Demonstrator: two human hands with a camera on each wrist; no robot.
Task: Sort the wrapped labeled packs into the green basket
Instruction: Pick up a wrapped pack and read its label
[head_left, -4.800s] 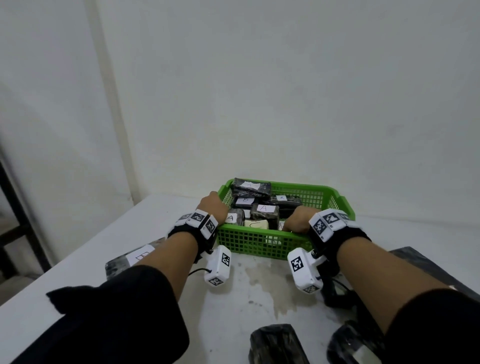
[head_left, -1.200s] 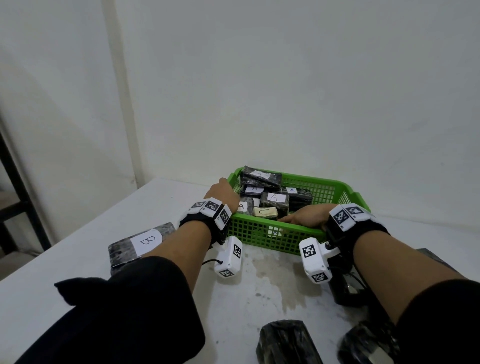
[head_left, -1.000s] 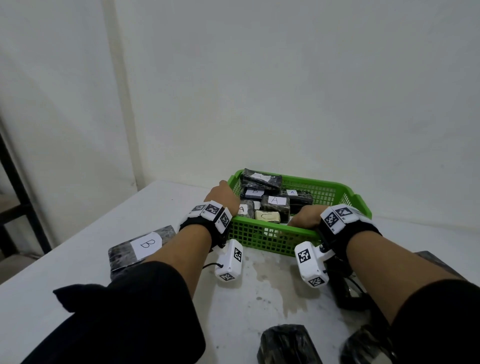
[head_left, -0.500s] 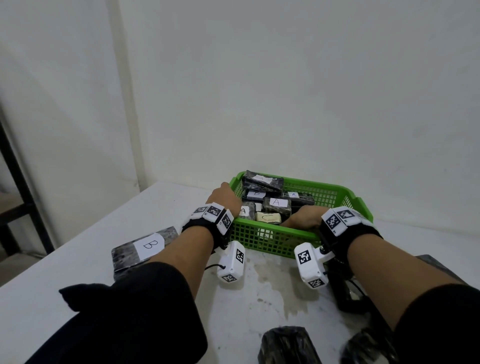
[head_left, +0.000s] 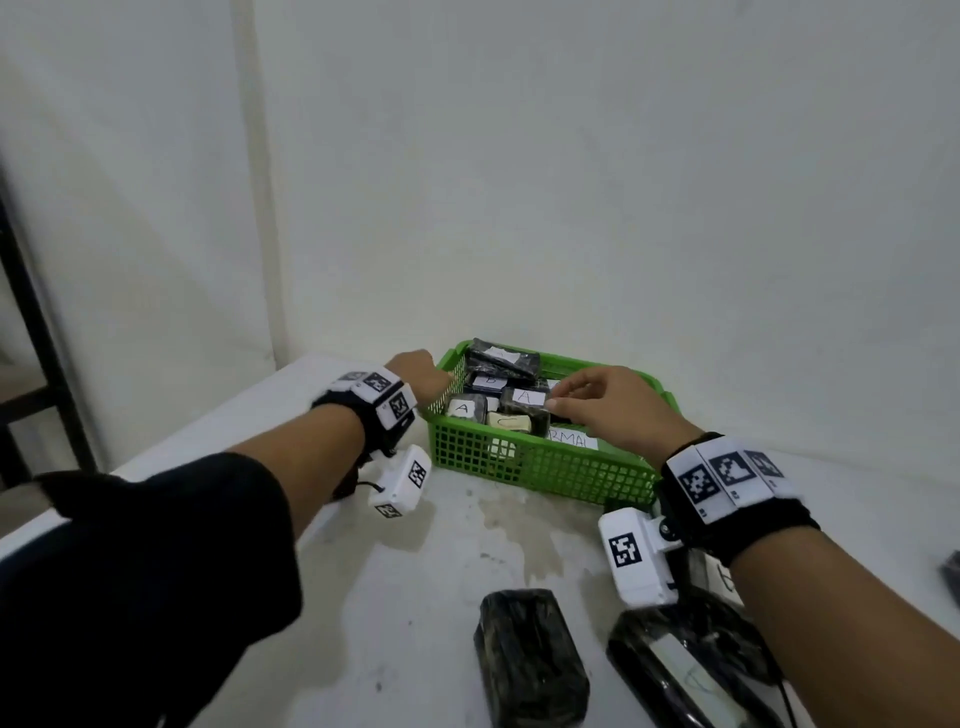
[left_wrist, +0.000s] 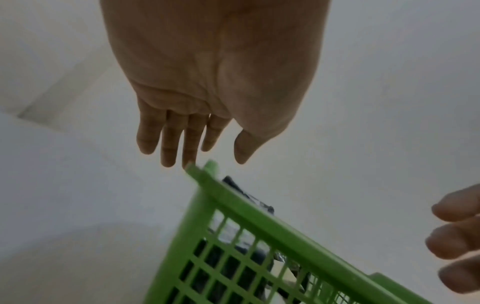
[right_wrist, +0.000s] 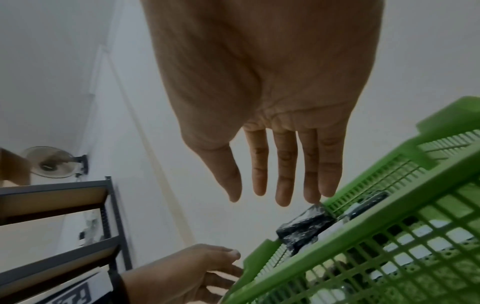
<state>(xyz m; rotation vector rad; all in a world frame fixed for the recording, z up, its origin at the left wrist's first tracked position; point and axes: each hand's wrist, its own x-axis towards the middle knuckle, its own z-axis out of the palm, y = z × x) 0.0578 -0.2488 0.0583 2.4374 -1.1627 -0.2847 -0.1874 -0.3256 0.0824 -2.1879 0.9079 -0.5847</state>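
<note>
Green basket (head_left: 545, 467) full of packs; loose packs (head_left: 530, 660) near; both hands (head_left: 613, 400) released, empty.

green basket (head_left: 540, 467) of labelled packs (head_left: 523, 399), both hands (head_left: 618, 405) above

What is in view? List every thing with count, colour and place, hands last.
green basket: one, green mesh, on the table at the far middle
labeled packs in basket: at least five, black wrap with white labels, piled inside the basket
packs on table: two in plain view, black, near edge in front of the basket
table: one, white, stained in the middle
shelf rack: one, dark metal, left of the table
fan: one, pale, on the wall above the rack
wrist cameras: two, white, under the wrists
left hand: open, at the basket's left rim
right hand: open, above the basket, holding nothing
</note>
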